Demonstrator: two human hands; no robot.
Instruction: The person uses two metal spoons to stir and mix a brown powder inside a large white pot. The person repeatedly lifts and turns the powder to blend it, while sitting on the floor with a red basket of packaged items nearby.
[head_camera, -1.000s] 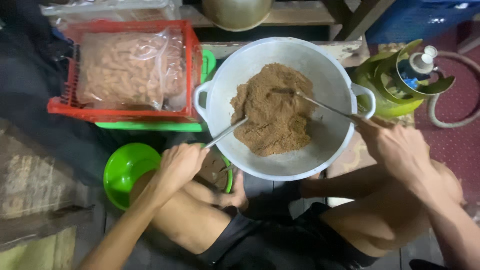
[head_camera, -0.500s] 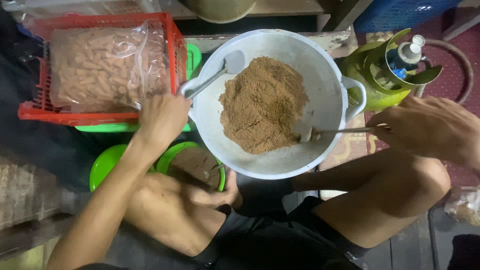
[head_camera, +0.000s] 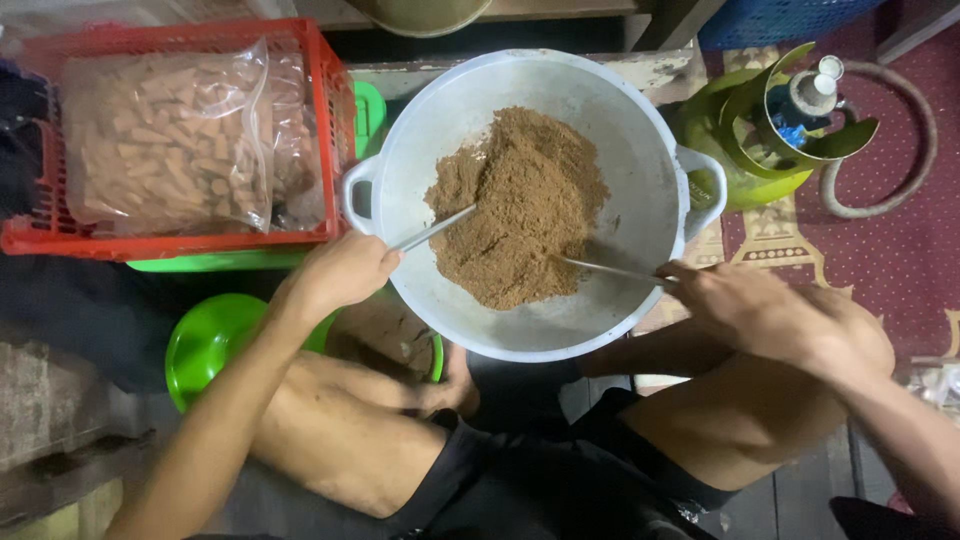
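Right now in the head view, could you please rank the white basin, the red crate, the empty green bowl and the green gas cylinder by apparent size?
1. white basin
2. red crate, nearly as large
3. green gas cylinder, uncertain
4. empty green bowl, partly hidden

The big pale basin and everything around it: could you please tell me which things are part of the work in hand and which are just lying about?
In use:
- basin
- brown crumbly mixture
- left hand holding a metal utensil
- right hand holding a second utensil

Lying about:
- red crate with a bagged snack
- green bowls
- green gas cylinder
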